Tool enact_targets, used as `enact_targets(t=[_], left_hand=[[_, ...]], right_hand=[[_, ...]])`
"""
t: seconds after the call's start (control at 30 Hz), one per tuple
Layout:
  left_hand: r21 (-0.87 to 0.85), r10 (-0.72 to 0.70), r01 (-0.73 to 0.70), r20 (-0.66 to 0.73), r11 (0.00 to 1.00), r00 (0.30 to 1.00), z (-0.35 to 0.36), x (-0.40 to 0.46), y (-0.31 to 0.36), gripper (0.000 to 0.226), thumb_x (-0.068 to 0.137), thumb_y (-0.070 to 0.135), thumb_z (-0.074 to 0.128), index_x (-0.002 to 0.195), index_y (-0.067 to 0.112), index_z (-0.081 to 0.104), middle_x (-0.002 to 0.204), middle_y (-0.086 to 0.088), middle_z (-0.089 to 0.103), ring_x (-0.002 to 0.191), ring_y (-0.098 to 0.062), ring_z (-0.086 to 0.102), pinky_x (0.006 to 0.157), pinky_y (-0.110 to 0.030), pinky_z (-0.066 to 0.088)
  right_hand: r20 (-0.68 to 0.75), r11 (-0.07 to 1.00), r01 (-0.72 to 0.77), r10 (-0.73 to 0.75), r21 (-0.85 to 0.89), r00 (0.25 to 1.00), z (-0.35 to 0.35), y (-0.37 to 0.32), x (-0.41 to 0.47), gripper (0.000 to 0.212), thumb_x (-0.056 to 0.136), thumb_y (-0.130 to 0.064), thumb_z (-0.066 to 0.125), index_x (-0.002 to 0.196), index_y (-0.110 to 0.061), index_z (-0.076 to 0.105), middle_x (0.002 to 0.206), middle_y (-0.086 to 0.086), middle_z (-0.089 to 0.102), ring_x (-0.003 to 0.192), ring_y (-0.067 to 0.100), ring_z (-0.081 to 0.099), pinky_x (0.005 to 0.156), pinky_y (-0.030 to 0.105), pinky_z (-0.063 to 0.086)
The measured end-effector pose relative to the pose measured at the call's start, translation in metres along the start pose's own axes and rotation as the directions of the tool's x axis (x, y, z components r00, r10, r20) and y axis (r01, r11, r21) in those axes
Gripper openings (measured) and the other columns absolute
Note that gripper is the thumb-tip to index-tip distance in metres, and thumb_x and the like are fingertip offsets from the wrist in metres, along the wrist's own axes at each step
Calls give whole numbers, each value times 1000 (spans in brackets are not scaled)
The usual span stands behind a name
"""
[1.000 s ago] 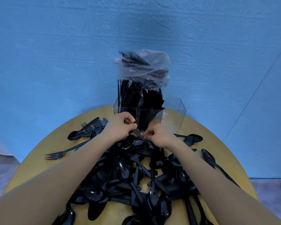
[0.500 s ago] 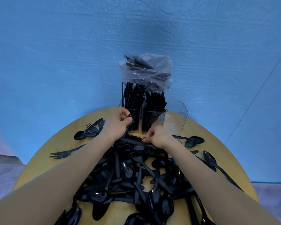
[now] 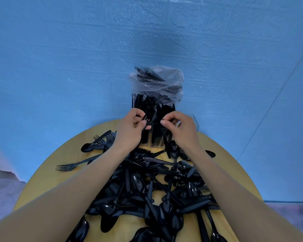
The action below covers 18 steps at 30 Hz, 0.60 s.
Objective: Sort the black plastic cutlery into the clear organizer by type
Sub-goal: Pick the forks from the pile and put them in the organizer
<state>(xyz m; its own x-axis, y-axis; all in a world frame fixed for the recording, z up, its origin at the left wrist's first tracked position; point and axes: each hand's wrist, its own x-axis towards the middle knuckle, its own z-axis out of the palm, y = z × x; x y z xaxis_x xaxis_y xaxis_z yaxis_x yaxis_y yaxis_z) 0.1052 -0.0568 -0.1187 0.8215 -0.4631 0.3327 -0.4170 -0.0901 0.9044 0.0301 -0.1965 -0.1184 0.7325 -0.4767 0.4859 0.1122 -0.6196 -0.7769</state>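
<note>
Left hand (image 3: 129, 131) pinched a fork (image 3: 147, 119) at the clear organizer (image 3: 193, 123); right hand (image 3: 179, 128) fingers curled, contents unclear. Two compartments were packed upright. Large mixed pile (image 3: 147, 189) remained on counter (image 3: 47, 175): roughly midway.

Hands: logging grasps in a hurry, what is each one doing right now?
Left hand: pinches a fork over the organizer.
Right hand: fingers curled in a pinch at the organizer; what it holds cannot be told.
</note>
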Motion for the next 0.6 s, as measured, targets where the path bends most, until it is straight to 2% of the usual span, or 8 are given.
enact_targets(t=[0.1,0.17,0.23,0.3,0.37,0.43,0.5,0.6], left_hand=[[-75,22,-21,2,997,1000,5,-3,8,22,95,2,48,89,23,51,87,-7,70,81,-6,70,81,-26,52],[-114,14,-15,-8,993,1000,9,-5,13,23,94,3,51,89,26,53,82,-3,70,80,-11,70,84,-35,54],[-132,9,-12,-26,991,1000,12,-7,19,25,92,6,54,89,31,54,78,1,68,77,-17,67,79,-40,53],[-227,3,-5,-8,974,1000,14,-11,27,26,93,3,52,90,28,53,73,3,67,72,-16,63,72,-36,52],[-326,-6,15,27,945,1000,15,-17,36,25,95,-1,48,91,23,52,76,0,68,73,-13,64,72,-29,54],[-378,-26,44,54,925,998,15,-23,40,24,96,-1,45,93,22,52,83,-4,69,80,-15,65,78,-31,55],[-405,-54,78,70,911,996,13,-30,39,22,98,3,44,96,23,54,90,-7,68,86,-19,66,84,-36,55],[-422,-108,150,122,894,987,12,-42,36,11,99,15,45,101,21,53,92,-2,66,85,-9,66,81,-32,57]], right_hand=[[-65,993,102,-98,61,993,-2,-17,0,24,82,-18,71,72,-37,59,76,-17,60,70,3,48,67,19,38],[-72,985,95,-85,144,994,-3,-27,0,23,84,-15,70,73,-33,59,71,-15,59,65,2,48,65,18,41],[-67,973,67,-54,219,996,-4,-36,0,22,86,-10,67,74,-28,59,66,-14,57,60,1,51,61,19,44],[-62,951,17,2,308,998,-4,-41,0,21,88,-6,63,77,-23,57,65,-11,55,52,0,50,55,17,44],[-50,937,-31,51,348,997,-6,-45,-1,17,90,-4,60,85,-20,55,69,-7,55,48,0,51,52,16,45],[-39,945,-47,63,322,997,-7,-47,-6,17,91,-5,58,89,-21,56,71,-6,55,48,0,52,52,16,46],[-43,967,-52,65,251,997,-5,-47,-11,20,92,-7,58,83,-25,57,69,-5,55,49,0,52,54,20,48],[-57,973,-80,95,216,994,-1,-50,-22,21,91,-7,58,77,-22,56,66,-5,55,50,4,54,59,29,51]])
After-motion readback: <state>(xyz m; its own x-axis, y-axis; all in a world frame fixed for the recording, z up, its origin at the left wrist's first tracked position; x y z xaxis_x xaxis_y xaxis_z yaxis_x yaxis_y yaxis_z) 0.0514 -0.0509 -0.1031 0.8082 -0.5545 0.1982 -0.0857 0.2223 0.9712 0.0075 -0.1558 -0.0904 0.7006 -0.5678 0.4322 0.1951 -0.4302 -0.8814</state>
